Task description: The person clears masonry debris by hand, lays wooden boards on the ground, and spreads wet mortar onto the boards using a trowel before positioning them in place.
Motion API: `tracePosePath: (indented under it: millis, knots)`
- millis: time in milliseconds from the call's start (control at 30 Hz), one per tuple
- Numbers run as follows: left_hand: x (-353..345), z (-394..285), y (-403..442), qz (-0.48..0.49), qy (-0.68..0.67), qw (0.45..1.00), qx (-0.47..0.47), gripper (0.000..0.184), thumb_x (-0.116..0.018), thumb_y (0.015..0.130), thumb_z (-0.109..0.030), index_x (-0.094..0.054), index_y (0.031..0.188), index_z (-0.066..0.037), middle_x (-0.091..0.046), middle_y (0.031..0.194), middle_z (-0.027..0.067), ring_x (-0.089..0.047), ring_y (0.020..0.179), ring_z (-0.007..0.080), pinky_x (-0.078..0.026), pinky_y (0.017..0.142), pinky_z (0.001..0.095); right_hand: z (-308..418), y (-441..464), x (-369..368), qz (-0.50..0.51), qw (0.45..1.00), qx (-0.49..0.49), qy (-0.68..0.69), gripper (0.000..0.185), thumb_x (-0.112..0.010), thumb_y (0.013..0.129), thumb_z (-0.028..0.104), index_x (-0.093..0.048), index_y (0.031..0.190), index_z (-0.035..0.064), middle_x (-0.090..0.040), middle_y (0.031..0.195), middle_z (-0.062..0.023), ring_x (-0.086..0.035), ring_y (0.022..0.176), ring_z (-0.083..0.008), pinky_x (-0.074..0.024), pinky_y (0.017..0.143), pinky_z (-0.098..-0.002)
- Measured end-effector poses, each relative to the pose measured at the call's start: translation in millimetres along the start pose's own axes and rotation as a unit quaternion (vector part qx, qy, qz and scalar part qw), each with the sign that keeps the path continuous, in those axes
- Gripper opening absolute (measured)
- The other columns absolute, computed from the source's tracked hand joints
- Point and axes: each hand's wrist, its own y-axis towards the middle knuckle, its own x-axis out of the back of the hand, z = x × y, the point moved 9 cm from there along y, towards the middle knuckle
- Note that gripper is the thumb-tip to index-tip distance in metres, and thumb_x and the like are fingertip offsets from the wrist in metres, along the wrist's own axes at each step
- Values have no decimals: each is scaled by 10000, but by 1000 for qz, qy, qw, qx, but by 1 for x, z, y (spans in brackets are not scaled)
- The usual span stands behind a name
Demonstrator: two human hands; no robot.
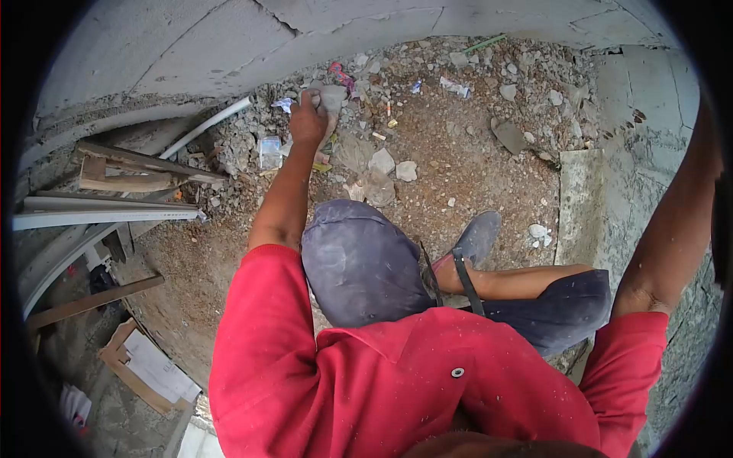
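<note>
My left hand [308, 120] reaches down to the rubble near the foot of the block wall. Its fingers are bent against a grey chunk of rubble [334, 97], and the fingertips are partly hidden. A crumpled pink wrapper [343, 77] and a small blue-white wrapper [283, 104] lie close to the hand. Below it sits a clear plastic piece [269, 153]. My right arm stretches up along the right wall, and its hand is outside the visible circle.
A white pipe [206, 127], wooden pieces [126, 182] and long white strips [107, 219] lean at the left. Torn cardboard [149, 368] lies at the lower left. A concrete slab edge [580, 206] stands right of the dirt floor [427, 168].
</note>
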Motion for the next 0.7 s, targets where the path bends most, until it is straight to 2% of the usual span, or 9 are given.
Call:
tracePosePath:
  millis: [67,133,167,233,300,367,400,500,700]
  knots:
    - [8,15,-19,-39,-34,999,-9,407,-660,858,-237,-505,1234,-229,-562,1107,264,-598,980,459,-501,847,514,-42,-75,-67,122,987,-108,1,528,-702,878,466,-671,1190,41,-700,1138,-134,-640,1074,-243,-502,917,-350]
    - [7,34,-32,-72,-60,993,-71,376,-669,860,-310,-548,1215,-275,-561,1132,228,-584,1026,433,-471,894,518,-56,-223,-161,302,927,-219,-36,586,-713,863,452,-600,1309,90,-628,1281,-160,-604,1164,-261,-500,959,-405]
    - [8,34,-38,-42,-41,997,-48,397,-676,854,-348,-548,1223,-283,-548,1168,230,-556,1085,431,-451,923,541,-57,-302,-196,397,873,-282,-17,651,-722,827,458,-557,1349,104,-559,1335,-227,-511,1277,-379,-429,1056,-457]
    - [19,26,-57,20,0,1000,0,442,-689,840,-422,-548,1240,-298,-522,1240,233,-501,1204,427,-411,981,588,-61,-447,-244,489,811,-321,-4,935,-808,726,495,-412,1468,86,-417,1449,-289,-367,1387,-427,-322,1148,-468]
    - [25,32,-59,26,76,996,31,604,-738,759,-576,-557,1257,-284,-419,1394,216,-454,1268,403,-405,1016,541,-35,-526,-260,506,730,-455,63,1112,-849,647,531,-287,1537,171,-256,1545,-288,-242,1434,-481,-284,1161,-510]
    - [33,26,-60,39,140,989,43,688,-739,718,-653,-553,1273,-292,-366,1454,226,-377,1355,413,-381,1048,560,-1,-540,-271,532,738,-415,-6,1164,-866,609,539,-246,1545,233,-138,1579,-277,-146,1441,-523,-259,1162,-548]
    - [24,36,-55,90,91,990,62,830,-754,633,-729,-539,1319,-313,-256,1515,276,-267,1422,438,-353,1093,539,11,-542,-277,543,741,-394,-43,1191,-874,590,542,-226,1550,263,-79,1596,-271,-98,1445,-544,-247,1163,-568]
    - [12,30,-52,104,117,987,31,917,-772,591,-740,-517,1362,-315,-238,1497,329,-278,1411,448,-341,1111,524,21,-543,-290,592,707,-368,-117,1206,-881,589,513,-184,1552,310,-109,1583,-258,-185,1426,-487,-259,1129,-601]
    - [25,25,-68,100,98,990,-27,858,-821,560,-613,-622,1257,-154,-446,1260,270,-525,1167,430,-489,970,439,7,-544,-304,542,776,-303,-110,1082,-875,638,420,-302,1521,171,-280,1512,-257,-272,1365,-491,-308,1093,-563]
